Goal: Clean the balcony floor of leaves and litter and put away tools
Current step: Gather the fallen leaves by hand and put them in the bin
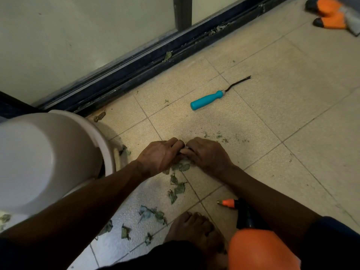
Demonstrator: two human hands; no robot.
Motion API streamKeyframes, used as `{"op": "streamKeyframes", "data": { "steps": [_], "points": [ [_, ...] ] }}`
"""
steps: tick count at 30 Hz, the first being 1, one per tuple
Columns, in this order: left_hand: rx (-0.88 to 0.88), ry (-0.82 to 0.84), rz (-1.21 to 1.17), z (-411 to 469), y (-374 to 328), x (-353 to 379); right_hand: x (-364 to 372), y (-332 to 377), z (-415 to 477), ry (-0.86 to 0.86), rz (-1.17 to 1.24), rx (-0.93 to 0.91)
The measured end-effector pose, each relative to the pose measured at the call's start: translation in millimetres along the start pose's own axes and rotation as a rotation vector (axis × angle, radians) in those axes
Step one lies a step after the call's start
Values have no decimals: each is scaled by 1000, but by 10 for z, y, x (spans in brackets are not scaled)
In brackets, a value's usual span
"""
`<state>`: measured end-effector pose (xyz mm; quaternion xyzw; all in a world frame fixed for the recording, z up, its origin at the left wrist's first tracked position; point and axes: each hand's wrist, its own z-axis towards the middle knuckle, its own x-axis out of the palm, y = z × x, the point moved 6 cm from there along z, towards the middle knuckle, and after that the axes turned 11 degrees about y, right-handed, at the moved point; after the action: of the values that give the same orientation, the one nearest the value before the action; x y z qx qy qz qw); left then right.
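Nearest, an orange spray bottle (259, 252) is seen standing at the lower right, close beside a bare foot (191, 228), its nozzle pointed over the tiled floor (292, 106); dried leaves (155, 213) are strewn between the foot and the hands, touching nothing but the tiles. A risk is judged here: the bottle could be knocked over by the right forearm, which passes just above it; the loose leaves near the foot could be crushed underfoot into crumbs that are harder to gather.

Further out, the left hand (158, 157) and the right hand (207, 154) are pressed together on the floor, fingers curled inward and knuckles nearly touching; a small heap of leaves (182, 166) is cupped between and under them, though how much is actually clasped cannot be told, since the palms hide it. If the hands are lifted loosely, fragments may be spilled back onto the tiles.

To the left a large pale bin (48, 158) is stood just beside the left forearm. Beyond the hands a teal-handled weeding tool (207, 99) is left lying on the floor, well apart; further still, more leaves (167, 56) are lodged in the dark door track (136, 75), and orange gloves (329, 13) are lying in the far corner.
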<state>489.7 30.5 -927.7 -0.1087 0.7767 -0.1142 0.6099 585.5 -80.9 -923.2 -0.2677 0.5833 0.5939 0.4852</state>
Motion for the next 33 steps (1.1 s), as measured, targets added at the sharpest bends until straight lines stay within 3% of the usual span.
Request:
{"op": "streamKeyframes", "data": {
  "steps": [2, 6, 10, 14, 17, 19, 24, 27, 33],
  "points": [
    [-38, -64, -153, 28, -11, -91, -71, -32, 3, -12, 237, 185],
    [-71, -295, -349, 145, -107, -338, -106, -163, -59, -212, 882, 552],
    [-211, -492, -696, 342, -231, -488, 3, -124, -7, -354, 1531, 870],
    [-463, -674, -1119, 567, -253, -418, -88, 1, 207, -426, 2062, 911],
    [-508, -780, -1551, 643, -289, -434, -226, 25, 380, -543, 2163, 912],
    [-498, -810, -1700, 606, -312, -565, -338, 73, 474, -642, 2182, 884],
    [-448, -588, -2307, 327, -644, -865, -737, 471, 387, -723, 2136, 895],
    [-470, -564, -2342, -36, -917, -1319, -1192, 859, 302, -719, 2093, 943],
    [-465, -796, -2381, -746, -1230, -2960, -2569, 1784, 705, -608, 2021, 916]
  ]
}}
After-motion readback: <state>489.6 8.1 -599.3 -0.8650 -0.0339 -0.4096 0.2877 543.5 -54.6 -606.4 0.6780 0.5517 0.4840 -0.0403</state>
